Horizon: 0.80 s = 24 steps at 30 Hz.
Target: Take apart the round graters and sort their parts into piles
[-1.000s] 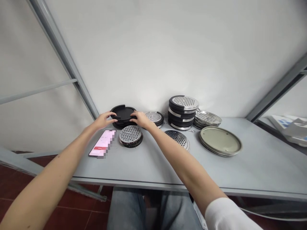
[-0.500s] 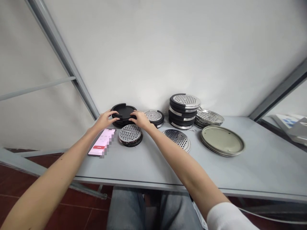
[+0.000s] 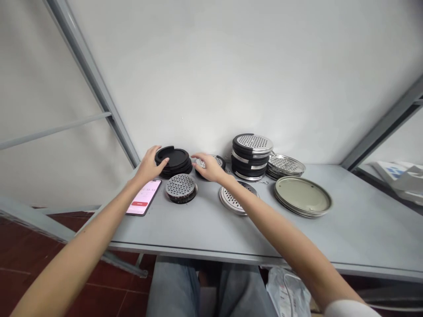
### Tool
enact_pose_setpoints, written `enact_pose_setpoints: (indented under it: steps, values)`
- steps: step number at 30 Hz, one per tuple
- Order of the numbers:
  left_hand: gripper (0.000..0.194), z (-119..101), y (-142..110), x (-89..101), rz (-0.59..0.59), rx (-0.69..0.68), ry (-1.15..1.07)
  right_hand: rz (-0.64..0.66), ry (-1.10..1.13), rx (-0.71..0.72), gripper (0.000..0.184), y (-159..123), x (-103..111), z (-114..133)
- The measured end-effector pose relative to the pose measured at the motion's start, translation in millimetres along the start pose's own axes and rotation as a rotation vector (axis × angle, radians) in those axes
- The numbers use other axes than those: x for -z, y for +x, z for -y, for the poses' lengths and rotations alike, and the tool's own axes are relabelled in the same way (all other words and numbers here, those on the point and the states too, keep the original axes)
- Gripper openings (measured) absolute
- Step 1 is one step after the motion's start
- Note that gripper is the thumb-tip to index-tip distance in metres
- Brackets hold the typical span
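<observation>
My left hand [image 3: 151,163] is at the left side of a stack of round black rims [image 3: 175,159], thumb and fingers spread apart at its edge; I cannot tell how firmly they touch. To the right of that stack is my right hand [image 3: 208,167], open, fingers pointing left and holding nothing. Behind it, partly hidden, lies a perforated metal disc with a black rim [image 3: 218,159]. In front of the black stack sits a low pile of smaller perforated metal discs [image 3: 180,186]. Below my right wrist lie larger perforated metal discs [image 3: 231,200].
A tall stack of black-rimmed perforated discs [image 3: 253,154] stands near the wall. Beside it are shiny perforated metal plates [image 3: 286,165] and olive-green round plates [image 3: 302,193]. A phone [image 3: 142,200] lies at the left. Grey frame posts [image 3: 95,83] rise beside the grey table [image 3: 198,229].
My right hand has moved off the black stack to the right and opened. My left hand has spread wider at the stack's left side. The view has shifted slightly.
</observation>
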State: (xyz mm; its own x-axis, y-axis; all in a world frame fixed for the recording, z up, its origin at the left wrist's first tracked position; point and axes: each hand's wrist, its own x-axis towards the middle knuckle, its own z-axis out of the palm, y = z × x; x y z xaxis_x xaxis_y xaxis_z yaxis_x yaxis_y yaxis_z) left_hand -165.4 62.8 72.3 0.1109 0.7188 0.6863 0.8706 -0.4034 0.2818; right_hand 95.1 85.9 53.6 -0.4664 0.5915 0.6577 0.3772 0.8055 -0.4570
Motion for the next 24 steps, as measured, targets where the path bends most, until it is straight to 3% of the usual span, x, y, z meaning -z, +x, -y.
enact_pose_setpoints:
  steps: [3,5,7,10,12,16,20,24]
  values:
    - [0.034,-63.7,-8.7,-5.2,-0.068,-0.102,-0.132,-0.041,0.105,-0.117,0.026,-44.7,41.1,-4.2]
    - [0.03,-107.4,-20.4,-17.2,0.075,-0.184,-0.258,-0.07,0.126,-0.209,0.028,-75.8,62.6,-12.4]
    - [0.043,-142.8,-35.5,-35.7,0.319,-0.237,-0.339,-0.136,0.127,-0.298,0.029,-102.2,77.1,-22.4]
    - [0.09,-171.3,-59.3,-69.8,0.596,-0.239,-0.312,-0.215,0.117,-0.385,0.03,-126.8,86.3,-34.4]
    - [0.105,-175.5,-72.4,-91.1,0.668,-0.179,-0.321,-0.216,0.082,-0.411,0.029,-133.4,85.9,-38.3]
    - [0.117,-167.5,-86.2,-116.1,0.674,-0.053,-0.368,-0.1,-0.097,-0.438,0.03,-135.8,75.8,-41.8]
    - [0.11,-156.1,-86.5,-116.6,0.671,-0.015,-0.391,0.016,-0.171,-0.472,0.037,-137.9,66.2,-47.6]
    - [0.106,-147.0,-85.2,-107.5,0.692,-0.071,-0.421,0.025,-0.038,-0.488,0.041,-139.5,63.2,-48.1]
